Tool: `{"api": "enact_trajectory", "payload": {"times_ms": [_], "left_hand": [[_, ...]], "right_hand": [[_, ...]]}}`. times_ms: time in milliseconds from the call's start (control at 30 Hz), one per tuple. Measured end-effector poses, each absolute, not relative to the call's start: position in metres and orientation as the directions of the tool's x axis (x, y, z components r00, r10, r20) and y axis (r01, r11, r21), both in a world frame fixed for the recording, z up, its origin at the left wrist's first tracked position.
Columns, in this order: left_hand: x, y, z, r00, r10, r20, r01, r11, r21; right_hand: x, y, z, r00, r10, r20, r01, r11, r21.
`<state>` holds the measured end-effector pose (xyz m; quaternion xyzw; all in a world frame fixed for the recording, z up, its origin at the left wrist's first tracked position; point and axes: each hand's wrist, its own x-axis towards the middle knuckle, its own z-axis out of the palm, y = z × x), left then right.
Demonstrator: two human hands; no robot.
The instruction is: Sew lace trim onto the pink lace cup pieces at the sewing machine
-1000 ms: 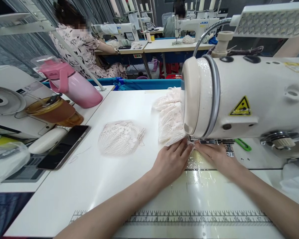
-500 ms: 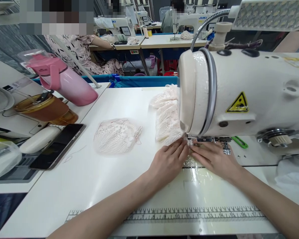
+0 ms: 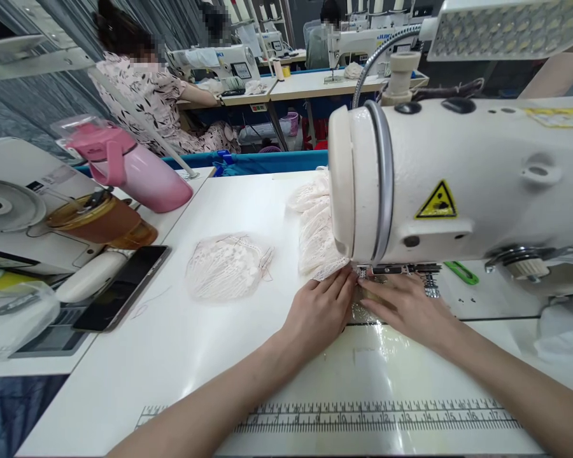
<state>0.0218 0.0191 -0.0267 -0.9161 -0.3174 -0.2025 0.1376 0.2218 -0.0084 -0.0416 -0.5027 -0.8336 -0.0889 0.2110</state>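
Note:
A white sewing machine (image 3: 458, 172) reaches in from the right over the white table (image 3: 248, 356). Gathered pale lace fabric (image 3: 315, 232) lies left of its head, its near end under the needle area. My left hand (image 3: 318, 305) lies on the fabric's near edge, fingers together and pressed down on it. Just right of it, at the presser foot, my right hand (image 3: 405, 308) rests low with its fingers apart; its fingertips touch the work, and whether they pinch any is hidden. A separate lace piece (image 3: 229, 267) lies flat on the table to the left.
At the left are a black phone (image 3: 124, 289), a pink bottle (image 3: 143, 172) and an amber cup (image 3: 100, 219). A green thread snipper (image 3: 461, 273) lies under the machine arm. A printed ruler (image 3: 363, 416) runs along the near edge. A person (image 3: 141, 95) sits beyond.
The view has shifted slightly, so the machine appears further left and the items at the left further right. Both hands stay by the needle; the right fingers have moved slightly.

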Motion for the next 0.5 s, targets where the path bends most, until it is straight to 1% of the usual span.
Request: {"api": "enact_trajectory", "payload": {"times_ms": [200,367,433,500], "left_hand": [[0.0225,0.0196,-0.0247,0.718,0.557,0.418,0.649,-0.752,-0.113],[0.0237,0.0218,-0.0229,0.713,0.582,0.391,0.653,-0.755,-0.066],[0.0242,0.0223,-0.0229,0.712,0.589,0.382,0.655,-0.754,-0.057],[0.0245,0.0223,-0.0227,0.711,0.591,0.38,0.655,-0.754,-0.053]], "right_hand": [[0.2209,-0.0079,-0.0427,-0.43,0.805,0.409,0.879,0.477,-0.016],[0.2214,-0.0065,-0.046,-0.386,0.799,0.462,0.901,0.433,0.004],[0.2222,-0.005,-0.0462,-0.378,0.806,0.455,0.905,0.426,-0.003],[0.224,-0.0029,-0.0448,-0.381,0.808,0.45,0.895,0.445,-0.041]]}}
